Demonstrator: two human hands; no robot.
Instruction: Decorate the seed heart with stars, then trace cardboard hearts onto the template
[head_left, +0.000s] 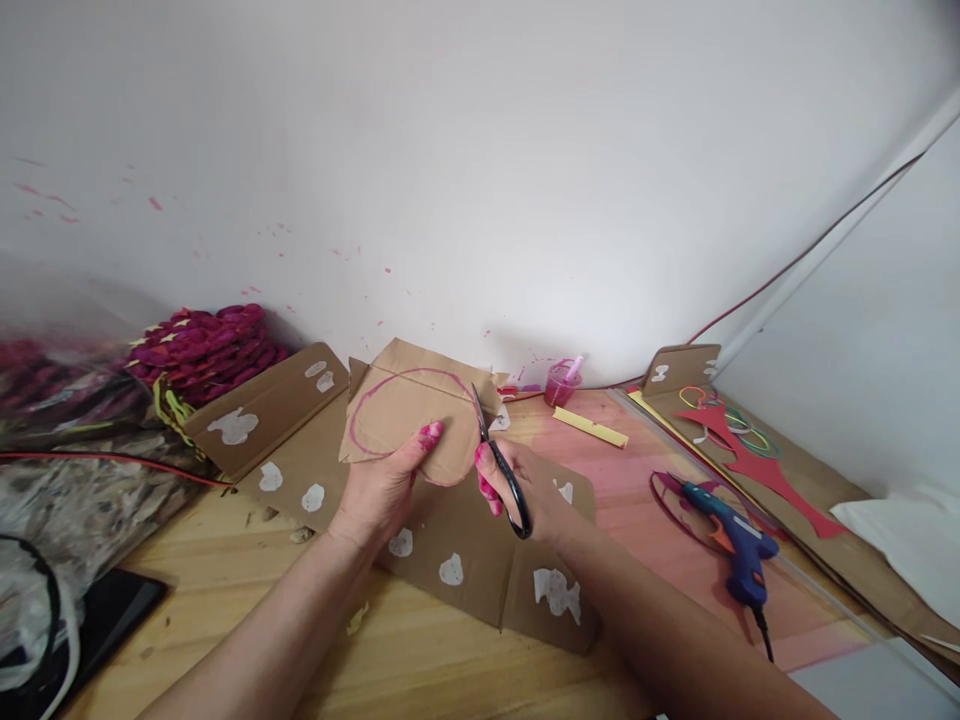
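My left hand (394, 475) grips a piece of cardboard (405, 410) by its near edge, the pink-stained thumb on top. A pink curved outline is drawn on this piece, and its lower right edge is rounded. My right hand (517, 485) is closed on black-handled scissors (510, 490), with pink on its fingertips. The scissor blades point away from me at the right edge of the cardboard, beside the pink line. Below both hands lies a larger cardboard sheet (480, 590) with white torn patches.
A blue glue gun (739, 550) lies on the right, near red cut strips (780, 485). At the wall stand a pink-stained cup (562, 383) and a yellow strip (591, 427). Magenta braided yarn (210, 350) is piled at left, above plastic bags (97, 510) and a black flat object (112, 620).
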